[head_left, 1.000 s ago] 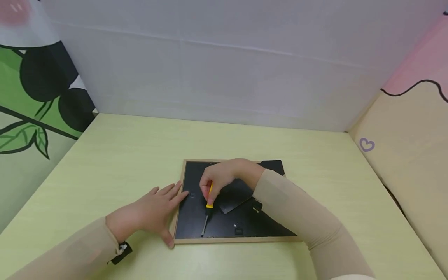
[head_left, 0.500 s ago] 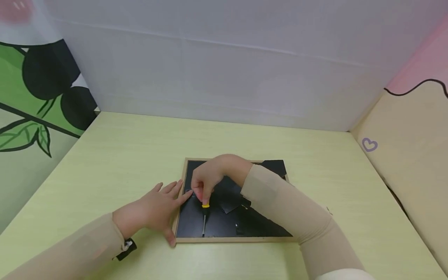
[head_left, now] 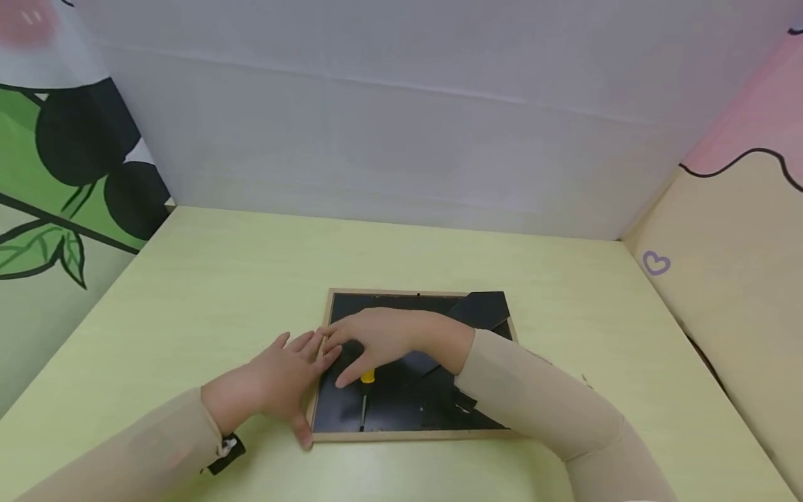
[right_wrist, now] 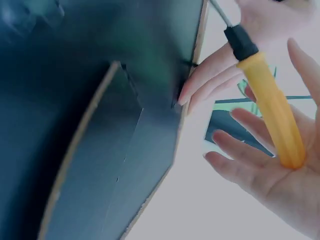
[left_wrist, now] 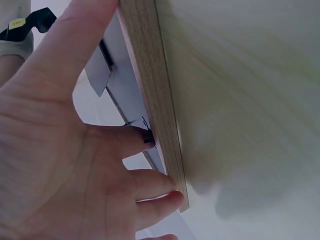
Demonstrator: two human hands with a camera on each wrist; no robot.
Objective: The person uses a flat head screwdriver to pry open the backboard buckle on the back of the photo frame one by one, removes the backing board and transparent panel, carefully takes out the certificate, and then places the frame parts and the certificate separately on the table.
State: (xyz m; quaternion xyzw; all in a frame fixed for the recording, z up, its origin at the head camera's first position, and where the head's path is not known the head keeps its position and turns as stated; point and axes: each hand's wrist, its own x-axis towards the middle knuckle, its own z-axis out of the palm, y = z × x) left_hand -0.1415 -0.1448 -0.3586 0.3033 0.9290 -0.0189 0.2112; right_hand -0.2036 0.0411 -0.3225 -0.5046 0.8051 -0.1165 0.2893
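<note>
A pale lilac-grey backdrop rises behind the far edge of a yellow-green worktop, with a painted panel along its left edge and a beige panel along its right. About midway between those edges, well short of the far one, a wooden frame lies on the worktop with its black backing board facing up. A black flap covers the frame's far right corner. A person's left hand rests spread over the frame's left edge, gripping nothing, thumb beside the near left corner. The right hand arches above the board, its hold released, fingers extended around a yellow-handled screwdriver whose handle end lies against the palm. The tool leans with its shaft down, tip at the board's near edge, close to the near left corner. A black strap hangs beneath the left wrist.
</note>
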